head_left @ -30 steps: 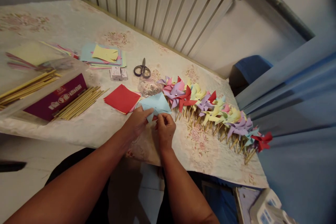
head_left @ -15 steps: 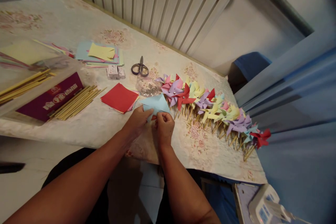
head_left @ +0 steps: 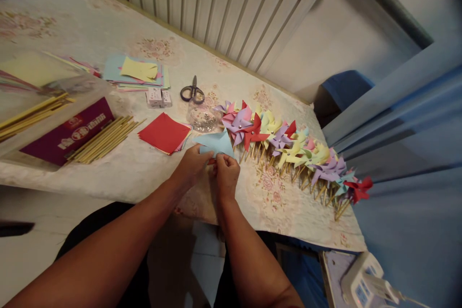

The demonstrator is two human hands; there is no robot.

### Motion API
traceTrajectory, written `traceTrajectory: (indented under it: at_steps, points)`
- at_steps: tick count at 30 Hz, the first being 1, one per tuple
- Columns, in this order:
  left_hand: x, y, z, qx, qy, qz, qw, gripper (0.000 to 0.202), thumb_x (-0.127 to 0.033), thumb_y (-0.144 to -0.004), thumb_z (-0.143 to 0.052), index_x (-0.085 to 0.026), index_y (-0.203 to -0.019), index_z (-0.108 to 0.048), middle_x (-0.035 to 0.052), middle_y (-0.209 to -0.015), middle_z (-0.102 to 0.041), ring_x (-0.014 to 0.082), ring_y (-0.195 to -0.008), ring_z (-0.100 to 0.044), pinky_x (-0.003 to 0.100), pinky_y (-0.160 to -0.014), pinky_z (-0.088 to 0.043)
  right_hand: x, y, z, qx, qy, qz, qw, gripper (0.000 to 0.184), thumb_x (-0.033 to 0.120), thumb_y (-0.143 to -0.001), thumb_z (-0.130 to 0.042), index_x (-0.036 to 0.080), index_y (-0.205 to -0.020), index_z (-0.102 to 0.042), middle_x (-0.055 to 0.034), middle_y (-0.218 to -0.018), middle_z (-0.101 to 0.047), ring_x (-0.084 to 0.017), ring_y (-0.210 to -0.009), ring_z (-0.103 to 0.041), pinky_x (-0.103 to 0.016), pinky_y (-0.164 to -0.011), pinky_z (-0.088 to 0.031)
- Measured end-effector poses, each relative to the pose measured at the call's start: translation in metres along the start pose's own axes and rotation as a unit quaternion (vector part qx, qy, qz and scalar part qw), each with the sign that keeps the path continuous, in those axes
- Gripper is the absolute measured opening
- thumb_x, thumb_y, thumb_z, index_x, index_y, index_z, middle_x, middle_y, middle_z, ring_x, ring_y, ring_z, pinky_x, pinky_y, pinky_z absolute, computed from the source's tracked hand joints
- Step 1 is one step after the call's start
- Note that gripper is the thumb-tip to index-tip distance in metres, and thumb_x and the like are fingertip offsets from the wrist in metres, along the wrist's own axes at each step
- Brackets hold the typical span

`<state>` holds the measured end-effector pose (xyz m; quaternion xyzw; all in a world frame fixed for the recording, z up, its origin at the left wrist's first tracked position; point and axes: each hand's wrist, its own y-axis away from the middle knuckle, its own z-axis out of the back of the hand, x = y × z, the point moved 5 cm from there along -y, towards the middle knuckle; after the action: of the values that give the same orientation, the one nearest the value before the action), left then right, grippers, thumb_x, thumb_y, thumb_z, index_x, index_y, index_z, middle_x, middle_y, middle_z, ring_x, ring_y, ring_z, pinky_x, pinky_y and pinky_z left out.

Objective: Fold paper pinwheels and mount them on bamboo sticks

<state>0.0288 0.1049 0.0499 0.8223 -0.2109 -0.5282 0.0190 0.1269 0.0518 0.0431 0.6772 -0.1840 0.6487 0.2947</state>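
Between my two hands is a light blue paper pinwheel (head_left: 216, 142), its blades partly folded. My left hand (head_left: 197, 161) is closed on its left side, thumb on top of the paper. At the lower edge my right hand (head_left: 226, 171) pinches the paper; the fingertips hide what else they may hold. Just beyond the paper lies a clear dish (head_left: 204, 119) of small shiny pins. A stack of square paper (head_left: 164, 133), red on top, rests left of my hands. Finished pinwheels (head_left: 252, 132) on sticks stretch away to the right.
Dark-handled scissors (head_left: 193, 92) lie past the dish. Small white boxes (head_left: 155, 98) stand beside a paper pile (head_left: 132, 71). At left, wooden sticks (head_left: 104, 140) lean by a plastic box (head_left: 68, 137). A white power strip (head_left: 366, 279) sits at the lower right.
The left thumb has shifted slightly right along the blue paper, and the lower edge of the paper is now folded up closer to the fingers. Other things stay put.
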Motion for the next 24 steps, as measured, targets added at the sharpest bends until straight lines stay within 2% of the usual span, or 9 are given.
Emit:
traceTrajectory:
  at_steps: [3, 9, 15, 17, 21, 24]
  points:
    - [-0.002, 0.001, 0.0, -0.011, -0.032, -0.022, 0.999, 0.017, -0.02, -0.067, -0.073, -0.019, -0.061, -0.057, -0.0037, -0.059, -0.054, 0.012, -0.056, -0.044, 0.024, -0.055, -0.036, -0.001, -0.001, 0.0, 0.002, 0.001, 0.001, 1.0, 0.02, 0.031, -0.077, -0.058, 0.018, -0.062, -0.062, 0.0061, -0.047, -0.051, -0.009, -0.042, -0.041, -0.022, -0.044, -0.033]
    - [-0.002, 0.001, -0.002, -0.004, -0.03, -0.02, 0.999, 0.021, -0.017, -0.067, -0.071, -0.019, -0.057, -0.053, -0.0042, -0.055, -0.051, 0.0111, -0.054, -0.041, 0.023, -0.052, -0.034, -0.003, -0.001, 0.0, 0.0, -0.013, -0.001, 1.0, 0.018, 0.032, -0.077, -0.06, 0.019, -0.065, -0.061, 0.0054, -0.049, -0.052, -0.009, -0.041, -0.04, -0.022, -0.042, -0.033]
    - [0.003, -0.003, 0.002, -0.011, -0.025, -0.014, 1.0, 0.017, -0.016, -0.067, -0.07, -0.018, -0.06, -0.055, -0.0035, -0.059, -0.055, 0.0107, -0.056, -0.047, 0.022, -0.056, -0.041, 0.0, 0.002, -0.001, 0.012, 0.016, -0.003, 1.0, 0.017, 0.034, -0.077, -0.059, 0.019, -0.069, -0.062, 0.0047, -0.051, -0.053, -0.01, -0.044, -0.042, -0.023, -0.044, -0.034]
    - [0.004, -0.003, 0.003, -0.006, -0.02, -0.009, 1.0, 0.013, -0.017, -0.067, -0.071, -0.018, -0.064, -0.058, -0.0022, -0.064, -0.059, 0.0116, -0.059, -0.052, 0.023, -0.06, -0.045, 0.003, 0.003, 0.003, -0.014, 0.04, 0.016, 0.999, 0.017, 0.035, -0.076, -0.063, 0.019, -0.076, -0.062, 0.0056, -0.053, -0.052, -0.011, -0.047, -0.043, -0.024, -0.046, -0.035]
    - [0.002, -0.005, 0.009, -0.027, -0.019, -0.004, 0.999, 0.011, -0.018, -0.067, -0.074, -0.018, -0.073, -0.066, 0.0014, -0.073, -0.067, 0.0152, -0.067, -0.061, 0.026, -0.066, -0.052, 0.013, 0.003, 0.02, -0.096, 0.061, 0.085, 0.99, 0.031, 0.045, -0.076, -0.066, 0.017, -0.089, -0.063, 0.0068, -0.06, -0.047, -0.011, -0.054, -0.04, -0.024, -0.051, -0.036]
    - [-0.001, -0.007, 0.014, -0.018, -0.028, 0.01, 0.999, 0.011, -0.017, -0.066, -0.074, -0.018, -0.075, -0.067, 0.0035, -0.077, -0.07, 0.0181, -0.071, -0.065, 0.028, -0.065, -0.055, 0.016, -0.002, 0.03, -0.091, 0.048, 0.109, 0.989, 0.036, 0.051, -0.08, -0.062, 0.017, -0.092, -0.063, 0.0042, -0.068, -0.051, -0.011, -0.058, -0.043, -0.024, -0.055, -0.038]
